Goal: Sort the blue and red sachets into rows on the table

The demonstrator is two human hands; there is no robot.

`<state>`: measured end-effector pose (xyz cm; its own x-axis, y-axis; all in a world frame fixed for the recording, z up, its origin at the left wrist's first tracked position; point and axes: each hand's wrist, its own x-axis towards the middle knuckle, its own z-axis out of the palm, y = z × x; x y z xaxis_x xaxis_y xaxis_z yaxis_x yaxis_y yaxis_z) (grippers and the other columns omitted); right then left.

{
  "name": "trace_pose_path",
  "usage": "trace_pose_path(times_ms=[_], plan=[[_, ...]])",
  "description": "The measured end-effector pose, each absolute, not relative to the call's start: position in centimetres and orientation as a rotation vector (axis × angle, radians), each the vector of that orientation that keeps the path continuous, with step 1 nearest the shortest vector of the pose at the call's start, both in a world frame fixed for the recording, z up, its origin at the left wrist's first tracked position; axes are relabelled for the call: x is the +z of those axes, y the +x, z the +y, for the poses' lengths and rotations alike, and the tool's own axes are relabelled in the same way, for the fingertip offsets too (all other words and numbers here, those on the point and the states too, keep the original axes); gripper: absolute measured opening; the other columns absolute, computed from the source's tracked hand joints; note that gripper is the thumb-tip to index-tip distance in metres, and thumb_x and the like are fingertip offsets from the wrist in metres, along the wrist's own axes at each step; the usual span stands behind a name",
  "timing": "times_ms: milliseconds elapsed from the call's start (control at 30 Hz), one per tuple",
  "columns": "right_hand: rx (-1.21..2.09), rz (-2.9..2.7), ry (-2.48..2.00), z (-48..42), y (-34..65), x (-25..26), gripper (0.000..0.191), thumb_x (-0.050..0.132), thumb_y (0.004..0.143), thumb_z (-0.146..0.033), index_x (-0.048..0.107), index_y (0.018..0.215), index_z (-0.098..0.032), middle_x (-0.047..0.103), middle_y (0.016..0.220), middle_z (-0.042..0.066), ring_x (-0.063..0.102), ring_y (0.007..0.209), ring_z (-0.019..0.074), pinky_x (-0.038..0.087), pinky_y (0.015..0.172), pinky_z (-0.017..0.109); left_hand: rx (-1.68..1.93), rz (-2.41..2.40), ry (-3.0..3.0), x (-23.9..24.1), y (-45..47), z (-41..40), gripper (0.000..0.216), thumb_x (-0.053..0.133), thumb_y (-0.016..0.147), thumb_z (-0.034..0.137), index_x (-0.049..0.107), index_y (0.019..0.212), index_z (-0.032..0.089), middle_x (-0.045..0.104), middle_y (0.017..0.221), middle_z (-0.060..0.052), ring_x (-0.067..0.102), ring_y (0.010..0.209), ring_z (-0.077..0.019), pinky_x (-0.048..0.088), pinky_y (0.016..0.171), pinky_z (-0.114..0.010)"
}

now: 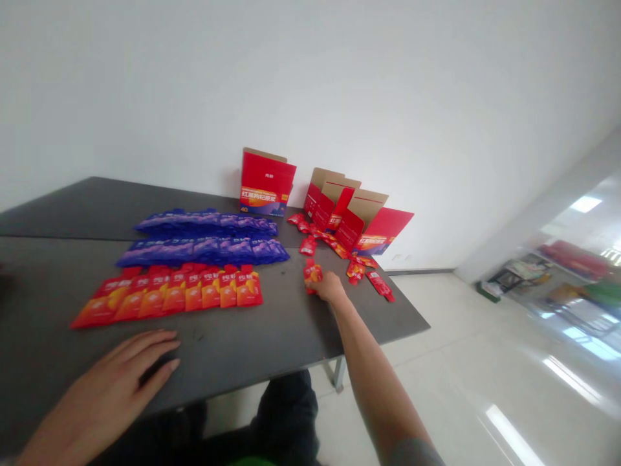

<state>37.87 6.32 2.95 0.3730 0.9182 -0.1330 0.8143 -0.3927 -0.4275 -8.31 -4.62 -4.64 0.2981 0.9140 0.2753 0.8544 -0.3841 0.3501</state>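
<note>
Near the right side of the table, my right hand (328, 286) has its fingers closed on the edge of a red-and-orange pouch (312, 272). My left hand (129, 369) lies over the table's front edge with its fingers stretched out, holding nothing. Just beyond it is an overlapping row of red-and-orange pouches (194, 290). Behind that row, blue-purple pouches lie in two more rows, a nearer one (204, 251) and a farther one (208, 223). Several loose red pouches lie around my right hand, including one (308, 244) behind it and one (381, 285) to its right.
A red box (264, 188) stands by the wall at the back of the dark grey table (233, 343). To its right stand several opened red boxes (349, 213) with flaps up. A cluttered shelf (557, 272) is far right, across the pale floor (436, 362).
</note>
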Motion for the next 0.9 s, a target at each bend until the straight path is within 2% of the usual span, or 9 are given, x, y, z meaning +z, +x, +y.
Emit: trace_pose_path(times_ms=[67, 133, 267, 400, 467, 533, 633, 700, 900], plan=[[0.808, -1.452, -2.156, 5.5, 37.2, 2.7, 0.026, 0.078, 0.083, -0.039, 0.068, 0.082, -0.015, 0.072, 0.072, 0.008, 0.064, 0.053, 0.0150, 0.043, 0.049, 0.022, 0.634, 1.623, 2.427, -3.9, -8.1, -4.9, 0.054, 0.048, 0.093, 0.068, 0.074, 0.121, 0.030, 0.067, 0.139, -0.004, 0.060, 0.131, -0.0289, 0.041, 0.119, -0.050], [1.070, -1.302, -1.866, 4.7, 35.9, 2.5, 0.022, 0.070, 0.090, -0.034, 0.063, 0.080, -0.016, 0.065, 0.061, 0.001, 0.050, 0.040, 0.0088, 0.037, 0.041, 0.020, 0.647, 1.614, 2.444, -3.5, -8.0, -5.1, 0.052, 0.050, 0.092, 0.067, 0.074, 0.121, 0.031, 0.068, 0.138, -0.004, 0.061, 0.130, -0.0299, 0.043, 0.118, -0.049], [1.401, -1.060, -1.398, 4.2, 31.3, 2.6, 0.012, 0.054, 0.100, -0.025, 0.058, 0.092, -0.016, 0.066, 0.067, 0.000, 0.055, 0.043, 0.0096, 0.039, 0.037, 0.019, 0.664, 1.606, 2.479, -3.5, -8.1, -5.0, 0.049, 0.052, 0.093, 0.065, 0.074, 0.120, 0.031, 0.068, 0.138, -0.003, 0.061, 0.131, -0.0297, 0.044, 0.117, -0.047], [1.527, -1.179, -1.456, 5.3, 26.5, 2.7, 0.015, 0.045, 0.104, -0.023, 0.056, 0.098, -0.016, 0.067, 0.067, 0.002, 0.062, 0.045, 0.0125, 0.043, 0.038, 0.019, 0.641, 1.605, 2.487, -3.7, -8.2, -4.8, 0.048, 0.052, 0.094, 0.065, 0.072, 0.122, 0.032, 0.066, 0.140, -0.003, 0.059, 0.133, -0.0291, 0.043, 0.118, -0.048], [1.441, -1.342, -1.646, 5.7, 24.9, 2.7, 0.020, 0.043, 0.106, -0.027, 0.057, 0.099, -0.016, 0.068, 0.066, 0.003, 0.063, 0.046, 0.0144, 0.047, 0.042, 0.021, 0.633, 1.611, 2.480, -3.8, -8.2, -4.9, 0.049, 0.052, 0.094, 0.065, 0.071, 0.124, 0.032, 0.066, 0.141, -0.003, 0.058, 0.133, -0.0288, 0.042, 0.118, -0.048], [1.175, -1.574, -1.889, 5.9, 24.0, 2.7, 0.026, 0.046, 0.105, -0.033, 0.062, 0.098, -0.014, 0.072, 0.071, 0.009, 0.069, 0.056, 0.0187, 0.054, 0.052, 0.026, 0.640, 1.612, 2.480, -3.9, -8.1, -4.9, 0.049, 0.052, 0.094, 0.066, 0.071, 0.124, 0.033, 0.065, 0.141, -0.003, 0.058, 0.134, -0.0286, 0.041, 0.119, -0.048], [0.554, -1.864, -2.150, 5.6, 23.5, 2.8, 0.033, 0.056, 0.099, -0.044, 0.069, 0.100, -0.013, 0.076, 0.095, 0.020, 0.075, 0.089, 0.0293, 0.058, 0.076, 0.037, 0.650, 1.606, 2.488, -3.8, -8.1, -5.0, 0.049, 0.051, 0.094, 0.066, 0.072, 0.123, 0.033, 0.065, 0.141, -0.003, 0.058, 0.134, -0.0288, 0.041, 0.119, -0.047], [0.318, -1.938, -2.208, 5.5, 23.7, 3.0, 0.036, 0.058, 0.096, -0.047, 0.071, 0.106, -0.014, 0.075, 0.108, 0.021, 0.073, 0.103, 0.0330, 0.057, 0.085, 0.041, 0.651, 1.603, 2.490, -3.8, -8.2, -5.1, 0.049, 0.051, 0.094, 0.066, 0.072, 0.123, 0.032, 0.066, 0.141, -0.003, 0.058, 0.133, -0.0290, 0.042, 0.118, -0.047], [0.335, -1.885, -2.194, 5.2, 24.5, 3.3, 0.045, 0.048, 0.099, -0.057, 0.071, 0.111, -0.020, 0.076, 0.105, 0.014, 0.073, 0.101, 0.0302, 0.055, 0.084, 0.039, 0.652, 1.608, 2.476, -4.0, -8.3, -5.0, 0.053, 0.051, 0.092, 0.069, 0.072, 0.122, 0.032, 0.067, 0.139, -0.003, 0.060, 0.131, -0.0299, 0.043, 0.117, -0.050]])
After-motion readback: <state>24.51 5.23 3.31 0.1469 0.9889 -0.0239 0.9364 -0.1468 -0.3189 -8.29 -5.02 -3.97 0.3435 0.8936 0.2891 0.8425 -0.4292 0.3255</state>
